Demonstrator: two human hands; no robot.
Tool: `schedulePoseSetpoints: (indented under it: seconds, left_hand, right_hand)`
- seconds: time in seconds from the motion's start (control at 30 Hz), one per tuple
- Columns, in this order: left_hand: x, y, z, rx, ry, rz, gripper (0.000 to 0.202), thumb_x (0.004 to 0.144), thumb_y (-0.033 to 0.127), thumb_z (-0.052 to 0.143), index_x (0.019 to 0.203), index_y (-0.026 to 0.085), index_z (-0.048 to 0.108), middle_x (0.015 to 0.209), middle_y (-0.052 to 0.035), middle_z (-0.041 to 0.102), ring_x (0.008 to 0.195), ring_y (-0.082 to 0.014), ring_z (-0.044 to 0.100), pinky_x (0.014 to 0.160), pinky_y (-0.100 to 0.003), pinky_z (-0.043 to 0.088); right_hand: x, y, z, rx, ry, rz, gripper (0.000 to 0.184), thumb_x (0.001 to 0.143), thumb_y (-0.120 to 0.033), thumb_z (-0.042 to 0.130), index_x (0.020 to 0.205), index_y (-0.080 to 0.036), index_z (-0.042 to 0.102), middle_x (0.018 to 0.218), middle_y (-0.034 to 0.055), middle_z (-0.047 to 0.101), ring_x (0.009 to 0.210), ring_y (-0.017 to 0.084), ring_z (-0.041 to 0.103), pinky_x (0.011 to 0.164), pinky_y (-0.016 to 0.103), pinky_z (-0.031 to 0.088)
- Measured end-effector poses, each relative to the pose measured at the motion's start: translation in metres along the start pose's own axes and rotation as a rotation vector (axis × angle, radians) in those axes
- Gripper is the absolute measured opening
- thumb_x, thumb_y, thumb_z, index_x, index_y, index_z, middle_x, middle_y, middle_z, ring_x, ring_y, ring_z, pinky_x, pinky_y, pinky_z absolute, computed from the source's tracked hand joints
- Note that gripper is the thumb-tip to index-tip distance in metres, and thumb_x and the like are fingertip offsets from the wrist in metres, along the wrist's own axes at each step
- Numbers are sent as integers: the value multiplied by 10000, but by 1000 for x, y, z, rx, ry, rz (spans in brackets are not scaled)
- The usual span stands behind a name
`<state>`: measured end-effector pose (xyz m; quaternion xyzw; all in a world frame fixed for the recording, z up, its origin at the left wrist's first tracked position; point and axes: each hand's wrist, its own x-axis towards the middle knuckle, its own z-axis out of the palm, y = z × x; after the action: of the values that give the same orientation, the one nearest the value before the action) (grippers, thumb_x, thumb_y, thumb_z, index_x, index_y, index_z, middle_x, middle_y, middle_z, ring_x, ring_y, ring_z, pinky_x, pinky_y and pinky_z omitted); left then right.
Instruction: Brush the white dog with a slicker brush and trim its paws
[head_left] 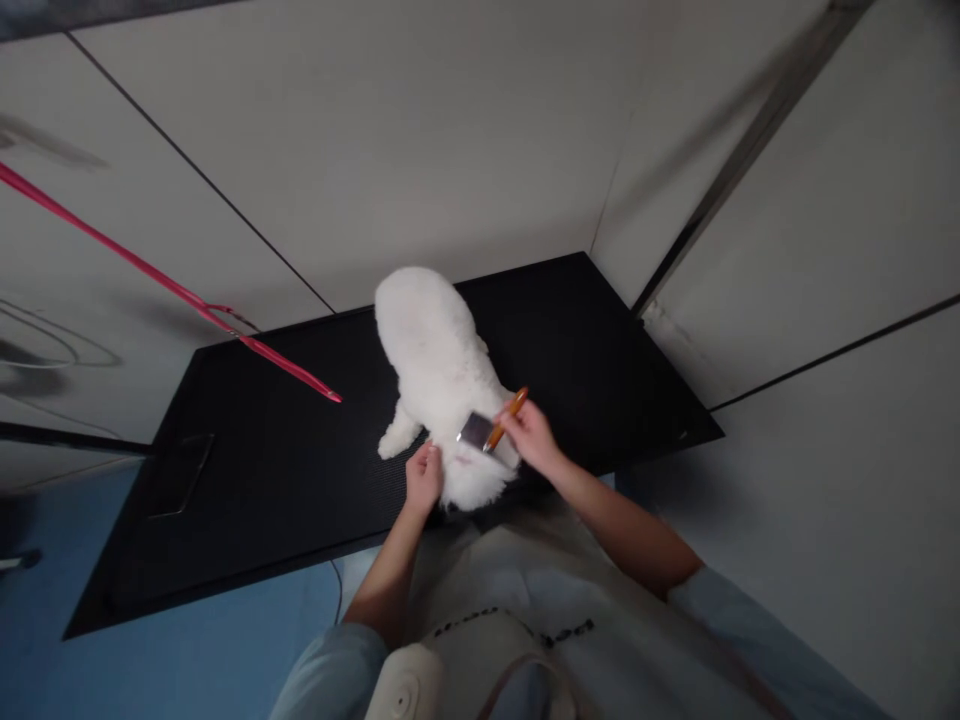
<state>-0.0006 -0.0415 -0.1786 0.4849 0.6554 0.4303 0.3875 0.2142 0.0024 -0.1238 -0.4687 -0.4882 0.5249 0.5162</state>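
Observation:
A white dog (439, 345) is on a black grooming table (300, 480), its head close to the front edge by my body. My right hand (531, 435) grips the orange-brown handle of a slicker brush (475, 432). The brush's flat, dark rectangular head lies over the fur at the dog's head and neck. My left hand (424, 475) is closed against the side of the dog's head. Its curled fingers hide whatever is between them, perhaps fur.
A pink strap (289, 372) hangs over the table's left part. A dark metal post (705, 215) rises at the right rear corner, and a black bar (75, 438) reaches the left side. Pale wall panels (420, 130) stand behind. The floor (225, 640) is blue.

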Motion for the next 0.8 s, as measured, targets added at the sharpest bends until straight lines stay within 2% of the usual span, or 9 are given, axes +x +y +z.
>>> schedulePoseSetpoints:
  seconds: [0.07, 0.1, 0.23, 0.37, 0.43, 0.53, 0.67, 0.7, 0.8]
  left_hand:
    - [-1, 0, 2, -8, 14, 23, 476, 830, 527, 434, 914, 113, 654, 867, -102, 698, 827, -232, 630, 779, -337, 516]
    - [-1, 0, 3, -9, 10, 31, 482, 821, 523, 461, 968, 108, 656, 929, -110, 704, 875, -243, 637, 811, -346, 514]
    - [0, -4, 4, 47, -13, 37, 577, 727, 510, 633, 1146, 114, 619, 1061, -126, 692, 979, -271, 649, 863, -364, 513]
    - [-1, -10, 5, 122, 9, 37, 726, 654, 493, 738, 1253, 132, 543, 1162, -146, 655, 1053, -282, 634, 940, -392, 487]
    - [-3, -10, 5, 150, -3, 45, 764, 637, 488, 755, 1270, 127, 524, 1184, -159, 641, 1059, -289, 630, 947, -400, 482]
    - [-5, -8, 5, 187, -35, 9, 843, 615, 493, 765, 1308, 105, 483, 1122, -169, 659, 961, -293, 658, 881, -416, 508]
    - [-5, -8, 5, 212, -46, -13, 931, 556, 502, 800, 1323, 94, 463, 1087, -174, 670, 914, -305, 664, 859, -434, 507]
    - [-4, -9, 4, 206, -44, 10, 937, 544, 499, 808, 1319, 99, 467, 1115, -178, 660, 958, -313, 655, 877, -430, 500]
    - [-4, -11, 3, 200, -40, 38, 935, 551, 496, 808, 1329, 110, 464, 1134, -174, 652, 1015, -319, 639, 876, -412, 501]
  right_hand:
    - [5, -2, 1, 7, 243, -79, 219, 799, -420, 594, 882, -227, 533, 830, 37, 658, 801, 200, 635, 782, 366, 525]
    - [7, -3, 1, 0, 282, -121, 209, 809, -411, 584, 896, -229, 531, 865, 43, 657, 828, 198, 633, 801, 363, 517]
    - [8, -3, 6, -23, -28, -35, 228, 772, -421, 621, 857, -225, 542, 782, 32, 659, 755, 203, 640, 725, 346, 522]
    - [17, -2, 7, -22, 257, -52, 233, 787, -415, 589, 891, -223, 507, 826, 32, 659, 806, 198, 641, 789, 355, 513]
    - [20, 0, 10, -27, 181, -79, 219, 790, -400, 595, 901, -227, 519, 852, 35, 666, 809, 194, 641, 785, 345, 515]
    - [23, 4, 19, -11, -45, 37, 245, 740, -421, 638, 841, -229, 523, 741, 9, 655, 721, 196, 640, 720, 343, 526]
    - [27, 8, 23, -10, 209, -16, 255, 765, -415, 615, 908, -230, 513, 822, 19, 663, 807, 200, 646, 797, 357, 514]
    - [27, 9, 23, -16, 196, -46, 245, 776, -404, 613, 926, -234, 519, 853, 28, 669, 823, 200, 646, 804, 355, 512]
    - [24, 12, 24, -11, -39, 11, 228, 765, -405, 632, 883, -236, 535, 788, 23, 672, 752, 202, 645, 735, 349, 527]
